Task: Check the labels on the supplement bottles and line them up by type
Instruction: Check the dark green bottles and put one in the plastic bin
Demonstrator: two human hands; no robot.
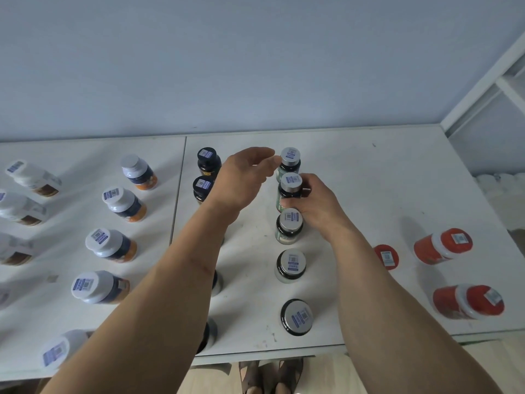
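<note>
Our right hand [312, 204] grips the second-farthest green-label bottle [289, 191] in the centre column, seating it in line by type. Our left hand [244, 174], fingers loosely spread, touches the farthest bottle [289, 162].

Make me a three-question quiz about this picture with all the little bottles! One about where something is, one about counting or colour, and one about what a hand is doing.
1. Where are the red bottles?
A. On the right side of the table
B. On the left side
C. On the floor

2. How many silver-capped bottles stand in the column by the right hand?
A. Two
B. Five
C. Nine

3. What is the right hand doing?
A. Lying flat on the table
B. Gripping a silver-capped bottle
C. Holding a red bottle

Answers: 1 A, the three red bottles sit near the table's right edge. 2 B, five caps run from far to near. 3 B, its fingers curl round the second bottle from the back.
</note>
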